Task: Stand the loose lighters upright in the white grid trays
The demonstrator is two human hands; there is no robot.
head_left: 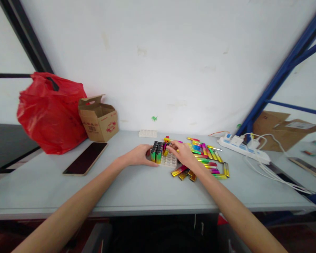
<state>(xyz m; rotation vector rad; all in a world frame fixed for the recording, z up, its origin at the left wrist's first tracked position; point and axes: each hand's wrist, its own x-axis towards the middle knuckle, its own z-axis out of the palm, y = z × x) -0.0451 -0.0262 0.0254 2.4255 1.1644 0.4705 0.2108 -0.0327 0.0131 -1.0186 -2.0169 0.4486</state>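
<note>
The left hand point(138, 155) has thumb and fingers parted at the left side of upright black-topped tubes point(158, 154) in a white tray point(169, 161). The right hand point(184, 153) curls its fingers over the tray; whether they pinch a tube cannot be told. Metallic sleeves point(211, 154) lie scattered rightward on the pale tabletop point(137, 191). Farther out are a phone point(86, 159), open carton point(101, 121), red bag point(52, 114), power strip point(243, 150) and scuffed white wall point(160, 63).

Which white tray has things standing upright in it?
The nearer white gridded tray: black-topped, metallic green lighters stand in it. The farther white tray shows none.
</note>
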